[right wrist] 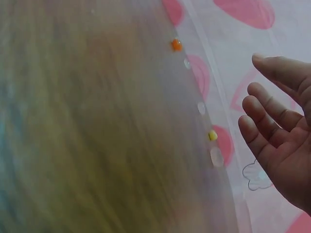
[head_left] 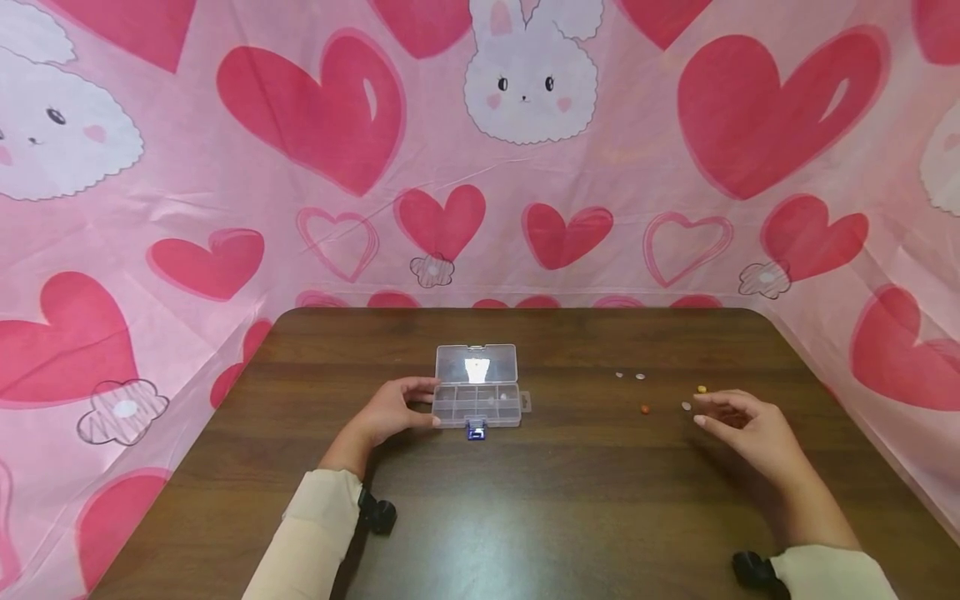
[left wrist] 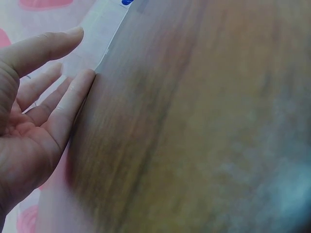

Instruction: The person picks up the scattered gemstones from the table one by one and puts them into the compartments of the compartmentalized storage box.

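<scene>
Partway, I judge — left fingers (head_left: 418, 384) grasping box (head_left: 453, 408), bits (head_left: 492, 401) seemingly inside; five pieces (head_left: 644, 409) loose at its three o'clock, right fingers (right wrist: 271, 104) slack, empty.

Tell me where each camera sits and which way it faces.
Head: on the head, facing forward-down at the table and clear box; shows left hand, right hand, sleeves.
Left wrist: on that wrist, facing table; left hand shows.
Right wrist: on that wrist, facing orange piece and yellow piece; right hand shows.
Head and right wrist share both pieces.
</scene>
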Tool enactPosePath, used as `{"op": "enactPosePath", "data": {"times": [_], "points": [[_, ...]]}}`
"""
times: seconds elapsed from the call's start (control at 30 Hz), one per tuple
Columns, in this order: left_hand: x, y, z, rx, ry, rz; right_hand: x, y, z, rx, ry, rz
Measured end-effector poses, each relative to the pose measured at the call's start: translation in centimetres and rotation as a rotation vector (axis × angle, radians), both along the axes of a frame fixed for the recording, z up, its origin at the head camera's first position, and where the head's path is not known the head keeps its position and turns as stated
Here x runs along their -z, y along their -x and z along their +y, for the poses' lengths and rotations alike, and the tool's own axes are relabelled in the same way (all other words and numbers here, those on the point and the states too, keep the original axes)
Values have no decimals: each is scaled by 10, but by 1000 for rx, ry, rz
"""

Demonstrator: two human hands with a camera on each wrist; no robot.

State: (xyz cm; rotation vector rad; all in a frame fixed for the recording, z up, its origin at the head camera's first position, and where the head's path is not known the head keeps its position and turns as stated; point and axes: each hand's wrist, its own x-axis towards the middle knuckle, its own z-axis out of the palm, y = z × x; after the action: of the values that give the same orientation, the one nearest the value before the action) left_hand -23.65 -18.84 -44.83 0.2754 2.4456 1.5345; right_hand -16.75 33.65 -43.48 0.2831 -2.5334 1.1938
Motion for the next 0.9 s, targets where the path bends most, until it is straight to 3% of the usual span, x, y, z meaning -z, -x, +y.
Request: {"op": "enactPosePath", "data": {"times": [0.57,0.9], "points": [[2,2,0,-3,-13,5,10,6,37,21,-61,-85],[1,2,3,-19,-16,-8,17,10,51,-27,-69,-140]]}}
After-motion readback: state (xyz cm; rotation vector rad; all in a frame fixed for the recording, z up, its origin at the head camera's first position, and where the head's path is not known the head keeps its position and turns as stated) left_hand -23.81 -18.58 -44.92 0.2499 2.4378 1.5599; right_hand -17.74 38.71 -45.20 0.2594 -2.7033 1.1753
